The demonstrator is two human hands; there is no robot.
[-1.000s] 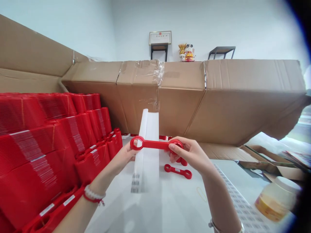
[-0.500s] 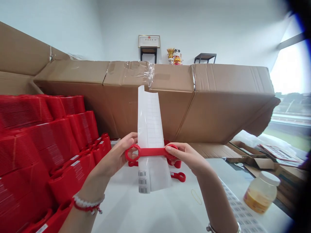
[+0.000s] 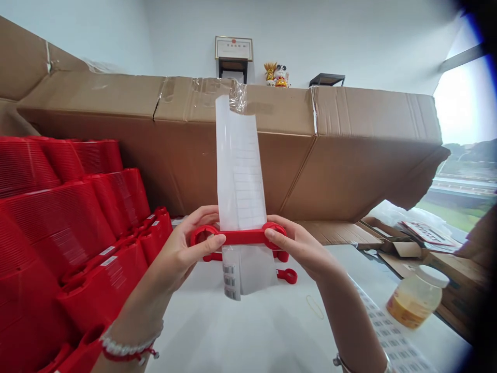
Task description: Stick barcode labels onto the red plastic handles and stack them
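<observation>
- Red double-ringed piece [image 3: 244, 237]: we find it held level above the table, a ring at each end of a flat bar, in front of the label sheet.
- Left hand [image 3: 190, 246]: grasping the piece at its left ring, thumb laid along the front, fingers behind.
- Right hand [image 3: 298, 244]: grasping the right ring, thumb pressed to its front.
- Label sheet [image 3: 243, 171]: long, white, upright, its left side curled; barcode labels [image 3: 230, 282] at the lower left corner. We cannot tell which fingers bear it.
- Red pieces on the table [image 3: 288, 276]: we note several of like form, partly hidden behind the sheet and hands.
- White table [image 3: 267, 339]: bears a thin yellowish band [image 3: 315, 307], right of centre.
- Barcode sheet [image 3: 392, 334]: flat, beyond the right forearm.
- Jar [image 3: 417, 298]: white lid, amber contents, beside that sheet.
- Stacked red pieces [image 3: 73, 223]: banked high at our left.
- Cardboard [image 3: 202, 166]: large folded panels, taped, across the back.
- Wall, above the cardboard: we see a framed certificate [image 3: 233, 48] and a figurine [image 3: 281, 76].
- Window [image 3: 458, 171]: far right.
</observation>
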